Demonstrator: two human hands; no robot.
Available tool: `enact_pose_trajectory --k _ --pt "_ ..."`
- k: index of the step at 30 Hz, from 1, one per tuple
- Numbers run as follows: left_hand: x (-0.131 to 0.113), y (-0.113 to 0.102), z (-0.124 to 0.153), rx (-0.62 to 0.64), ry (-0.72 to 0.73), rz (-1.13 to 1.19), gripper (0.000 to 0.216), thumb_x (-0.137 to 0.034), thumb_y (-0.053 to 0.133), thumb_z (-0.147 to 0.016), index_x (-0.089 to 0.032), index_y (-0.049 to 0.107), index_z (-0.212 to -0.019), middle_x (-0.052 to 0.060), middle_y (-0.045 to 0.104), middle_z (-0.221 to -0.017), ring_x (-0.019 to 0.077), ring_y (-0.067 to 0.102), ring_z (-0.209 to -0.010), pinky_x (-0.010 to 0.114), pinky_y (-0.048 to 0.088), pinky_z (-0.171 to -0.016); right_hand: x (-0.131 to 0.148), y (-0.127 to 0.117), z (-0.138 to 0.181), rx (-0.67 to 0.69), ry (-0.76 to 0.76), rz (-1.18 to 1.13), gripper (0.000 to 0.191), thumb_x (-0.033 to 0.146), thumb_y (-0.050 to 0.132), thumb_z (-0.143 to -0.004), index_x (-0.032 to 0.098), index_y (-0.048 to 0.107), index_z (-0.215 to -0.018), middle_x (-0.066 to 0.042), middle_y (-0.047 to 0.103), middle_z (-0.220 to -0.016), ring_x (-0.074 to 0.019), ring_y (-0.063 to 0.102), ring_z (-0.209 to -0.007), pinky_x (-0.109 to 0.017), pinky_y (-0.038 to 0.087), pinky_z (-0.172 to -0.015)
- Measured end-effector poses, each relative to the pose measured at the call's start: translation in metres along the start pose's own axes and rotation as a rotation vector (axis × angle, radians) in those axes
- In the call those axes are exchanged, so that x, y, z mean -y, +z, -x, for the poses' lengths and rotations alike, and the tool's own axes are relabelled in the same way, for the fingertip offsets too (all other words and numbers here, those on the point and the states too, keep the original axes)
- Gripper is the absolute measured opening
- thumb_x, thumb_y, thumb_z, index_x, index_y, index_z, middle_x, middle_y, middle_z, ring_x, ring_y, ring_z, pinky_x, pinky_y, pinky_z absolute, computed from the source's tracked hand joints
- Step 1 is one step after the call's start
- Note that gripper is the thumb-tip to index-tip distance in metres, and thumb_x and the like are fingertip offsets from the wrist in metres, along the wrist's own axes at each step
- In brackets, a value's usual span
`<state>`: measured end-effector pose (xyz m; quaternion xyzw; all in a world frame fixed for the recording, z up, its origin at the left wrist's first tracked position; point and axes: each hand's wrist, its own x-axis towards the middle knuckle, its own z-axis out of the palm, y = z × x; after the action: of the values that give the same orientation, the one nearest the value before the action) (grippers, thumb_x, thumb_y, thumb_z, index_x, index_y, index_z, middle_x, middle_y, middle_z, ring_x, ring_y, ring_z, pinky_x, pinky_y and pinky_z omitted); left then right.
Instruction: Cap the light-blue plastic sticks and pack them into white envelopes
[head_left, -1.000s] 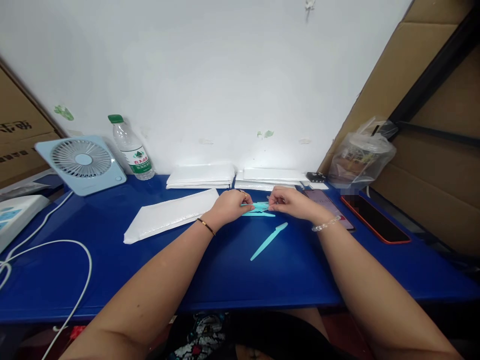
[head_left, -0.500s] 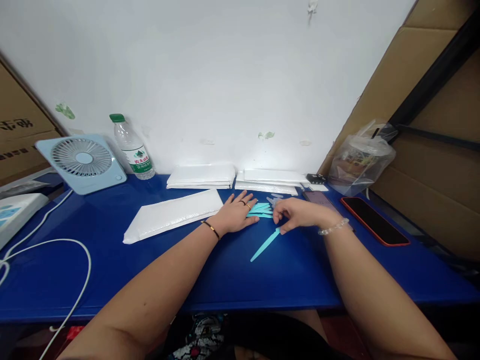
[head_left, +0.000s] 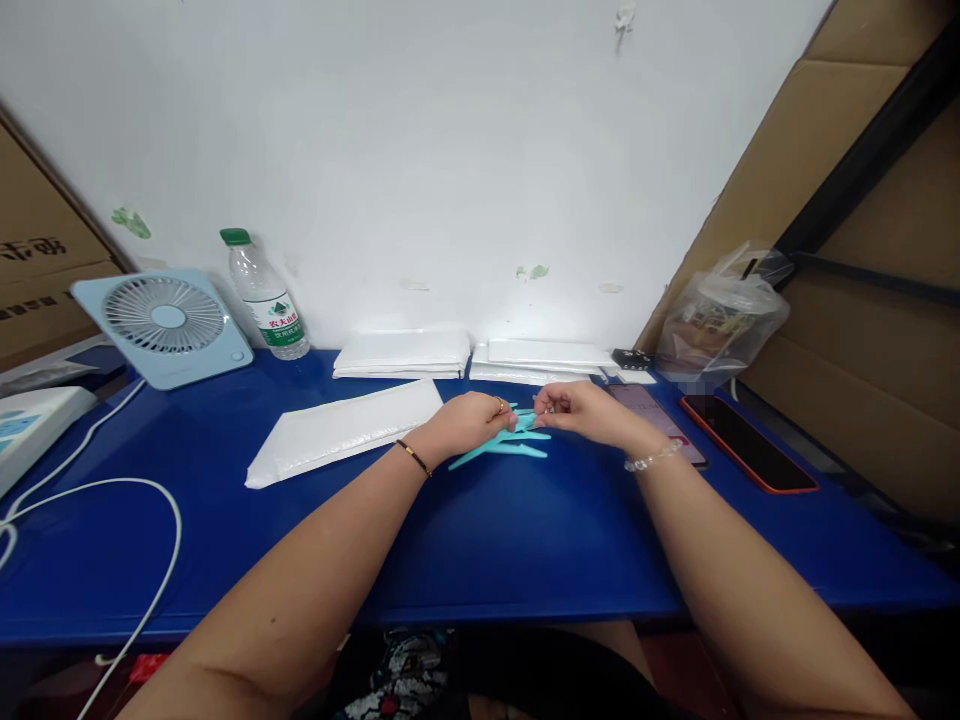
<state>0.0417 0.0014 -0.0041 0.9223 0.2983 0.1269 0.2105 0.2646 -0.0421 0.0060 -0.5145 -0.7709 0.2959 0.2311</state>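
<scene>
Slim turquoise plastic sticks with tapered ends lie fanned across one another at the middle of the blue table. My left hand is closed over some of them, thumb pressed against the fingers. From the other side my right hand pinches the near ends of the turquoise pieces, its fingertips close to my left thumb. Exactly how many each hand holds is hidden by the fingers. A white padded envelope lies just left of my left hand.
Stacked white padded envelopes rest along the wall, with another stack beside them. On the right are a phone, a red-edged phone and a bagged cup. A fan, bottle and white cable are left.
My left hand has gone from lying flat with spread fingers to gripping the sticks. My right hand has brought its single stick up and left to the others.
</scene>
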Motion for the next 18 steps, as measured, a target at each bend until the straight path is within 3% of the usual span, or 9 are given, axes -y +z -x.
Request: enact_pose_trajectory --k 3,6,9,13,18 --pt "0.003 -0.005 0.000 -0.069 -0.073 -0.009 0.044 -0.045 0.032 -0.092 -0.022 0.068 -0.086 0.000 0.066 -0.077 0.0149 0.057 -0.068 0.024 0.038 -0.060 -0.008 -0.006 0.000 -0.104 0.025 -0.083 0.031 0.047 0.065 -0.073 0.016 0.062 -0.081 0.001 0.057 -0.063 -0.0103 0.047 -0.053 -0.023 0.037 -0.050" --pt "0.008 -0.009 0.000 -0.205 -0.139 0.060 0.050 -0.047 0.025 -0.093 -0.022 0.068 -0.090 0.000 0.065 -0.076 0.0153 0.057 -0.070 0.025 0.038 -0.061 -0.015 -0.015 0.001 -0.317 0.024 -0.197 0.034 0.047 0.067 -0.072 0.016 0.065 -0.084 -0.001 0.059 -0.067 -0.0101 0.048 -0.054 -0.024 0.039 -0.050" --pt "0.011 -0.010 -0.001 -0.278 -0.129 0.096 0.049 -0.048 0.026 -0.093 -0.021 0.067 -0.090 0.001 0.063 -0.074 0.0155 0.056 -0.070 0.025 0.037 -0.060 -0.017 -0.016 0.000 -0.451 -0.022 -0.380 0.035 0.044 0.071 -0.070 0.016 0.066 -0.090 -0.001 0.059 -0.066 -0.0108 0.052 -0.057 -0.023 0.042 -0.052" --pt "0.014 -0.007 -0.003 -0.297 -0.116 0.080 0.044 -0.046 0.032 -0.092 -0.019 0.065 -0.088 0.001 0.063 -0.075 0.0157 0.055 -0.070 0.025 0.035 -0.059 -0.013 -0.010 -0.004 -0.491 -0.026 -0.633 0.033 0.042 0.075 -0.066 0.017 0.064 -0.085 0.001 0.059 -0.064 -0.0098 0.054 -0.053 -0.021 0.043 -0.047" --pt "0.016 -0.006 -0.004 -0.287 -0.110 0.053 0.042 -0.045 0.032 -0.093 -0.020 0.065 -0.086 0.001 0.065 -0.078 0.0160 0.056 -0.072 0.025 0.036 -0.060 -0.014 -0.009 -0.006 -0.538 0.120 -0.700 0.034 0.043 0.079 -0.059 0.014 0.065 -0.071 0.001 0.058 -0.056 -0.0061 0.047 -0.040 -0.018 0.037 -0.035"
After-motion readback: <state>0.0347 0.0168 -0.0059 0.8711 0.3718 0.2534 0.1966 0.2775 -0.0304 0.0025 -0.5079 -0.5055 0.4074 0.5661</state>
